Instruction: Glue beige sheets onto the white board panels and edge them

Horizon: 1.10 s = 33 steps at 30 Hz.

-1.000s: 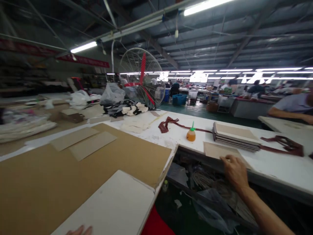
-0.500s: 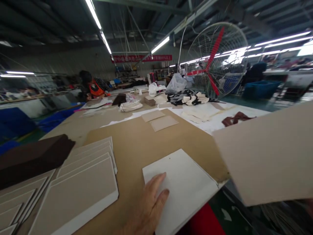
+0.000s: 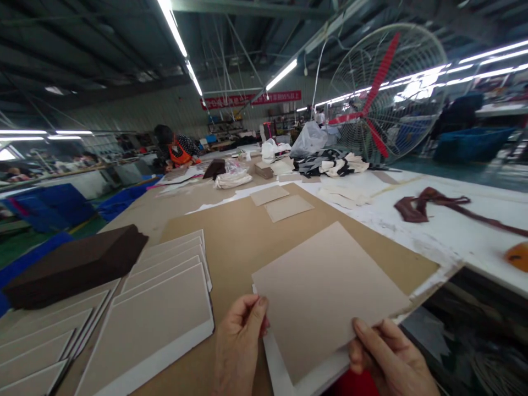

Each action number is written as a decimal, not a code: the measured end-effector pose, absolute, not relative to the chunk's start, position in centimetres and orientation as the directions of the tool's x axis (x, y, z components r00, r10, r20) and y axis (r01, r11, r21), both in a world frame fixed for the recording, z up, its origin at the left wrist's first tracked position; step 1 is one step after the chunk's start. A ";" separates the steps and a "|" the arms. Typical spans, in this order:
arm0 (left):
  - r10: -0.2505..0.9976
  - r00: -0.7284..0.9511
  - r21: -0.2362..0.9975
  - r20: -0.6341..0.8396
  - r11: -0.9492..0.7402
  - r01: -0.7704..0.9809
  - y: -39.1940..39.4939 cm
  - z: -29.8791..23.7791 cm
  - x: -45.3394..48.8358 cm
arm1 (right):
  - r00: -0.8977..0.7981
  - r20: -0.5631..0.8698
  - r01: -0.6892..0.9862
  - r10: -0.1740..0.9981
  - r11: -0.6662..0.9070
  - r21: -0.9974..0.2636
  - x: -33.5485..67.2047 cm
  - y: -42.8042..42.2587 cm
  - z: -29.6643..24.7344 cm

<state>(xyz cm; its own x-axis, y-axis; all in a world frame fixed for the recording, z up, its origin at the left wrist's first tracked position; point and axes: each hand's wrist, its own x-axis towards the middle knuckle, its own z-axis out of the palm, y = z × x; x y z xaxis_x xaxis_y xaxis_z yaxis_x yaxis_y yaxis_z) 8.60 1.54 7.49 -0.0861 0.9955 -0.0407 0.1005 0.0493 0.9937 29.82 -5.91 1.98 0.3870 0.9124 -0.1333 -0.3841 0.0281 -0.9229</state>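
A beige rectangular cardboard sheet (image 3: 330, 291) lies over a white panel (image 3: 277, 360), whose rim shows along the left and near sides. My left hand (image 3: 243, 335) pinches the sheet's left edge between thumb and fingers. At the near right edge, my right hand (image 3: 388, 355) grips the same sheet, thumb on top. To the left, several beige panels with white borders (image 3: 165, 319) overlap in a fanned row. Another fanned group of panels (image 3: 41, 346) sits at the lower left.
A dark brown stack (image 3: 78, 264) stands at the left. Two small beige pieces (image 3: 289, 209) lie farther back on the brown board (image 3: 223, 220). Brown strips (image 3: 416, 206) rest on the white table at right, near a large fan (image 3: 383, 99). A co-worker (image 3: 177, 148) leans over the far end.
The beige sheet has come from the right onto the white panel. My left hand has gone from lying on that panel to pinching the sheet. My right hand has come into clear view.
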 end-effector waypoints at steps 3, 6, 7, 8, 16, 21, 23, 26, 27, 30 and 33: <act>0.996 -0.056 0.997 -0.071 0.074 0.039 1.8 7.7 7.6 | 0.478 -0.078 -0.285 0.875 0.070 -0.956 32.0 -6.0 1.3; 0.992 0.005 0.992 -0.124 0.123 0.028 1.9 7.7 6.5 | 0.573 -0.055 -0.213 0.818 0.083 -0.974 34.8 -5.9 2.0; 0.989 0.021 0.988 -0.148 0.147 0.036 1.9 7.6 6.1 | 0.562 -0.050 -0.166 0.826 0.053 -0.985 35.4 -5.8 2.4; 0.984 0.032 0.984 -0.173 0.171 0.047 1.9 7.5 5.9 | 0.537 -0.042 -0.092 0.843 0.009 -0.996 35.9 -5.6 2.9; 0.950 0.055 0.949 -0.307 0.302 0.087 1.2 6.0 5.6 | 0.391 0.140 0.415 0.910 -0.039 -0.909 35.7 -5.5 3.4; 0.966 -0.023 0.959 -0.257 0.258 0.120 0.7 4.6 5.7 | 0.394 0.059 0.396 0.917 -0.112 -0.911 36.5 -6.6 1.7; 0.967 0.018 0.953 -0.253 0.246 0.177 0.6 3.9 5.5 | 0.388 0.021 0.398 0.921 -0.147 -0.906 36.8 -6.5 1.9; 0.965 0.060 0.945 -0.255 0.236 0.227 0.7 3.3 5.3 | 0.388 0.020 0.468 0.921 -0.178 -0.865 37.2 -5.2 3.2; 0.969 0.068 0.945 -0.237 0.213 0.246 0.9 3.2 5.3 | 0.380 0.028 0.495 0.924 -0.178 -0.851 37.3 -4.6 3.6; 0.985 0.064 0.935 -0.162 0.132 0.330 1.7 3.3 5.4 | 0.313 0.047 0.568 0.948 -0.148 -0.809 37.6 -2.2 4.5; 0.994 0.037 0.897 -0.098 0.073 0.436 2.5 3.6 5.5 | 0.246 0.072 0.635 0.967 -0.105 -0.766 37.8 0.1 4.4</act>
